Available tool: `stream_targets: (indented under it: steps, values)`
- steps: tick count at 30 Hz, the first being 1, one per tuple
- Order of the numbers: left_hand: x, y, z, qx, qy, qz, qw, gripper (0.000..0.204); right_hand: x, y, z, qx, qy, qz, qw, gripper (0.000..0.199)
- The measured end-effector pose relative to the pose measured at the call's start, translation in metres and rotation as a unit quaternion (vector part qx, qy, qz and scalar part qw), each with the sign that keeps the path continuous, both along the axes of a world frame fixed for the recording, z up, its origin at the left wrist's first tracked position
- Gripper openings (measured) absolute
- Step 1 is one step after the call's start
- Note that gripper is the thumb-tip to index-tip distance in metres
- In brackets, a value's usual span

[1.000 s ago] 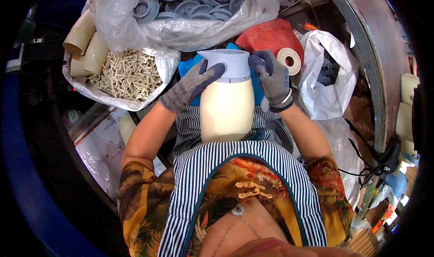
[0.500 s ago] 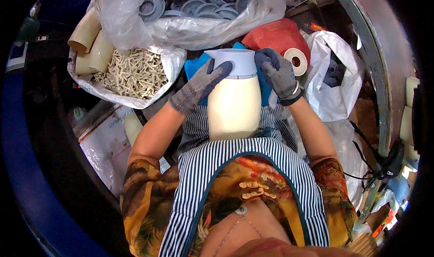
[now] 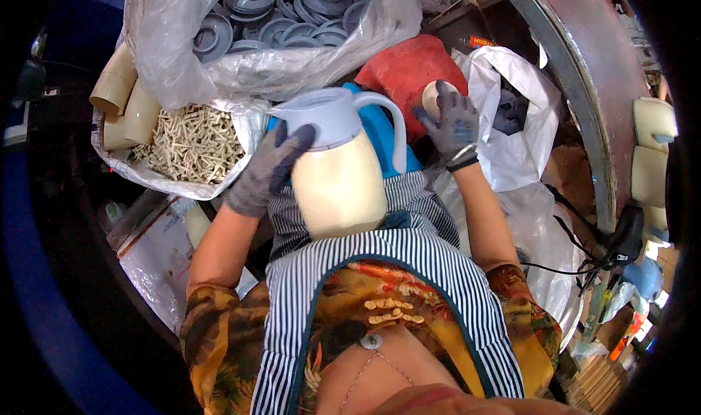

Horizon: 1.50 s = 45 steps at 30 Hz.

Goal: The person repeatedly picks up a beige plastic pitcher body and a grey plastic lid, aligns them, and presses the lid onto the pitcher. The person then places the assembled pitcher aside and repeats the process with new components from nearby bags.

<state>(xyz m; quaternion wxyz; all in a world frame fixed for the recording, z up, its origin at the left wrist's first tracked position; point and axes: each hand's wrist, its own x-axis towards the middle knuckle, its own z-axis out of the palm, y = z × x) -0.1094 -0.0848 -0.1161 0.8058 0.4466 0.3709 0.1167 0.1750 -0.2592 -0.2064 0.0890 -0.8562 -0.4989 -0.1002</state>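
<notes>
A cream-bodied plastic jug with a pale blue-grey collar, spout and looped handle (image 3: pixel 339 174) stands upright on the person's lap, on a blue-and-white striped apron (image 3: pixel 380 269); every place below is given from this jug. The left hand (image 3: pixel 266 168), in a grey knitted glove, grasps the jug on its left side, fingers spread over the seam where the collar meets the cream body. The right hand (image 3: pixel 450 125), gloved the same, is off the jug, just right of the looped handle, its fingers curled around a small cream roll of tape (image 3: pixel 432 97). Behind the jug and partly hidden by it lies a bright blue plastic piece (image 3: pixel 380 134), and beyond that, up and to the right, a red plastic container (image 3: pixel 400 68). Above the jug sits a large clear plastic bag of grey round lids (image 3: pixel 270 28). To the jug's upper left an open bag holds a heap of small cream plastic parts (image 3: pixel 191 143), with cream plastic tubes (image 3: pixel 124 101) beside it. To the right lies a white plastic bag (image 3: pixel 511 123).
</notes>
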Motion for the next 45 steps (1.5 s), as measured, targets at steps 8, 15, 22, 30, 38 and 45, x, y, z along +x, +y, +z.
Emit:
stream_targets:
  steps: [8, 15, 22, 30, 38, 45]
  values:
    - [0.114, 0.047, 0.034, 0.466, -0.198, -0.017, 0.862, 0.079, 0.045, -0.032, 0.002, 0.415, 0.484, -0.084, 0.766, 0.054]
    - [0.211, 0.017, -0.061, 0.587, -0.19, -0.042, 0.786, 0.106, 0.039, -0.042, 0.179, 0.444, 0.31, -0.028, 0.84, 0.04]
    - [0.211, 0.015, -0.065, 0.656, -0.126, -0.03, 0.744, 0.108, 0.059, 0.023, 0.166, 0.258, 0.227, 0.065, 0.937, 0.026]
    - [0.204, 0.015, -0.05, 0.629, -0.099, -0.083, 0.767, 0.112, 0.105, 0.097, 0.222, 0.171, 0.413, 0.301, 0.842, 0.054]
    - [0.197, 0.037, 0.061, 0.653, -0.091, -0.109, 0.744, 0.089, 0.08, -0.013, 0.144, 0.48, 0.443, -0.019, 0.757, 0.044]
    - [0.238, 0.023, 0.042, 0.725, 0.141, -0.265, 0.62, 0.05, 0.063, -0.005, -0.033, 0.09, 0.156, 0.015, 0.984, 0.066]
